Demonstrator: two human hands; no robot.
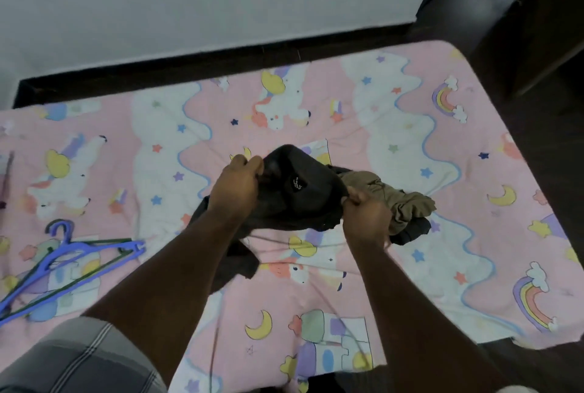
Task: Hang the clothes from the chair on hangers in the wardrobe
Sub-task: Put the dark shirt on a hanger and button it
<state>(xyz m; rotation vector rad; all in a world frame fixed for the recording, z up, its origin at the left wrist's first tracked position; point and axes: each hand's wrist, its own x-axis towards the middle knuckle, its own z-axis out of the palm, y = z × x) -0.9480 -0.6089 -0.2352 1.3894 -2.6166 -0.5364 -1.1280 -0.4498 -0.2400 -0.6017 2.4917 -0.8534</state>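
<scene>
Both my hands on dark garment (303,200), lifted a bit over bed (410,266). Left hand (235,185) fingers (249,162) pinching collar edge at far left, right hand (366,219) fingers (354,196) pinching edge at right, so neck label sits between my two grips. Rest of fabric droops under left forearm onto sheet. Olive garment (407,206) crumpled just beyond right hand, on another dark piece. Blue hanger (68,255) plus green hanger (104,263) lying well off to left.

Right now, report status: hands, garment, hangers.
Both hands gripping the dark garment, left hand and right hand at its top edge. Olive garment bunched beside it on the bed. Hangers lie untouched at left. Nothing in the way.
</scene>
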